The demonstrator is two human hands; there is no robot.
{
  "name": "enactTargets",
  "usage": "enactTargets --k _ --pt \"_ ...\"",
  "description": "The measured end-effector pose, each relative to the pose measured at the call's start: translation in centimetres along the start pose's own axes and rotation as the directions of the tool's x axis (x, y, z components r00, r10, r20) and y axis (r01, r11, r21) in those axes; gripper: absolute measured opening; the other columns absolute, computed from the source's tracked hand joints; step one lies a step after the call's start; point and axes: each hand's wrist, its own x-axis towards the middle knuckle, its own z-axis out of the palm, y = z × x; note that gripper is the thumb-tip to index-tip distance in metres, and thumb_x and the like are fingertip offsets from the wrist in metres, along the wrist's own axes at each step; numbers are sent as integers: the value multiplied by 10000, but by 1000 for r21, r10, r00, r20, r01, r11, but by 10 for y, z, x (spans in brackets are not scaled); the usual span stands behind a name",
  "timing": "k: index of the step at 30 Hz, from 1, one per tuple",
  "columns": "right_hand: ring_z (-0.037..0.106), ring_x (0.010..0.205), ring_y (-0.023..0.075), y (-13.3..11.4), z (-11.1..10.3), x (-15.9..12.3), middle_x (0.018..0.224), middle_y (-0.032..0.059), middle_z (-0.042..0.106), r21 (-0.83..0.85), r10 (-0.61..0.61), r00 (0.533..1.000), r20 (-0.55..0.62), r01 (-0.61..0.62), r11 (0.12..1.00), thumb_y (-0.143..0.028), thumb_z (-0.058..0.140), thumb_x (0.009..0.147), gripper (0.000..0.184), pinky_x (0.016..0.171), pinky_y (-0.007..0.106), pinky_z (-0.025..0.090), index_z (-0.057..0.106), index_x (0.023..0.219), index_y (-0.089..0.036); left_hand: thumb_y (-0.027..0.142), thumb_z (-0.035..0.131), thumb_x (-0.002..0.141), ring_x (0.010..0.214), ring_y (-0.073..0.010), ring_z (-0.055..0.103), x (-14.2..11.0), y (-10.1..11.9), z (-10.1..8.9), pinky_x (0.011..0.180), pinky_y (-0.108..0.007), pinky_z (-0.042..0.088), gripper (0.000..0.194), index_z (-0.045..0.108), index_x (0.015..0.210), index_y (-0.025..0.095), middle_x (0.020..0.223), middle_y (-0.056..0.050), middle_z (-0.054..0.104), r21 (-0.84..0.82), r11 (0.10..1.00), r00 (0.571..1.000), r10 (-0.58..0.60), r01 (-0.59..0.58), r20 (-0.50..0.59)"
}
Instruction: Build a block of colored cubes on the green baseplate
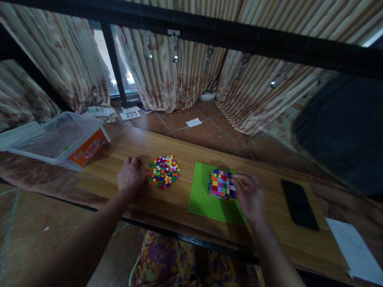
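My left hand [131, 174] rests on the wooden board with its fingers curled in, just left of a loose heap of tiny coloured building bricks [164, 172]. Whatever those fingers may hold is hidden. On a green studded baseplate [199, 195] stands a low block built of many-coloured bricks [222, 183]. My right hand [249, 196] reaches over the baseplate from the right. Its thumb and fingers pinch together at the block's upper right corner, and anything between the tips is too small to name. The hand hides part of the block's right side.
A clear plastic box [58, 138] with an orange label stands at the left end. To the right lie a black phone [299, 205] and a white paper sheet [356, 250]. A dark metal bar [197, 28] crosses above the board, with curtains [169, 80] behind.
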Motion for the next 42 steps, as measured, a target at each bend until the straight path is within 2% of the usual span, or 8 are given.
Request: enactTargets --k 10,14,22,26,29,33,37,42 --pt "584 1008 234 22 10 -1 1090 82 633 149 130 992 3 -129 980 -425 662 752 230 886 432 454 740 824 -221 310 364 903 927 -233 597 -1 2 -3 645 -316 421 282 606 1013 217 1096 -102 571 -9 1000 1000 -11 11 14" --pt "595 988 230 23 10 -1 1082 88 631 187 149 988 29 -152 971 -417 660 755 232 855 419 477 741 833 -215 316 363 905 928 -240 599 -1 1 -1 633 -321 410 280 601 1016 219 1096 -106 572 -6 1000 1000 -9 9 8" --pt "609 955 214 20 11 -3 1045 88 647 156 124 992 17 -125 980 -437 615 795 270 828 380 485 726 840 -195 312 372 896 888 -233 601 -1 0 1 609 -317 398 253 593 981 224 1079 -86 583 -2 1000 1000 3 -3 -15" --pt "615 932 212 19 14 -1 979 79 675 179 211 977 -16 -204 962 -449 646 756 277 829 372 476 718 791 -184 315 367 897 890 -232 599 0 -1 1 616 -315 404 263 595 991 223 1079 -93 580 6 1000 1000 5 -5 -7" --pt "630 834 196 18 19 2 882 56 694 275 345 938 -6 -330 903 -426 697 695 262 785 359 486 714 777 -178 315 362 898 896 -233 599 0 0 0 619 -316 406 270 598 990 221 1085 -96 578 9 1000 1000 2 -2 -3" --pt "610 654 148 14 24 4 741 8 683 500 507 862 21 -448 741 -370 775 593 284 666 320 500 700 787 -177 314 362 901 913 -232 597 -1 1 -1 630 -313 408 275 600 1000 218 1097 -97 578 3 1000 1000 -4 4 3" --pt "589 566 124 10 26 5 680 -18 666 629 577 813 79 -490 604 -321 816 528 299 562 284 499 693 763 -182 316 365 901 924 -233 597 -1 1 -1 645 -317 414 280 603 1010 217 1102 -101 575 6 1000 1000 -7 6 8" --pt "592 544 113 7 26 7 654 -29 666 673 601 794 98 -497 547 -287 839 485 308 533 263 503 693 735 -181 314 358 904 929 -237 595 -1 0 1 648 -321 421 280 604 1004 222 1092 -101 574 1 1000 1000 -3 3 -10"
